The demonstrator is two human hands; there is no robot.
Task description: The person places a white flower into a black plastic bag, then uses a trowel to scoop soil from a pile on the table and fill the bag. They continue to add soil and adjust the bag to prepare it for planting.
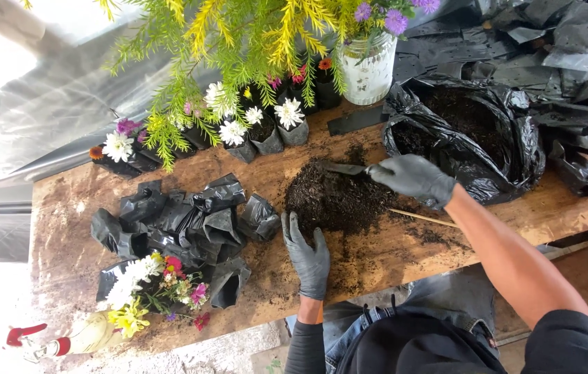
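A heap of dark soil (339, 201) lies in the middle of a worn wooden table (72, 208). My right hand (411, 178), in a grey glove, grips a small trowel (342, 168) whose blade rests at the heap's far edge. My left hand (308, 257), also gloved, lies flat with fingers apart at the near left side of the soil. A large black plastic bag (508, 149) holding more soil stands open just right of my right hand. A thin wooden stick (422, 218) lies on the table under my right forearm.
Several empty black nursery bags (183, 225) are piled left of the soil. Cut flowers (152, 287) lie at the near left corner. Small bags planted with flowers (266, 131) line the far edge beside a glass jar (368, 69). Black plastic sheets (557, 41) cover the far right.
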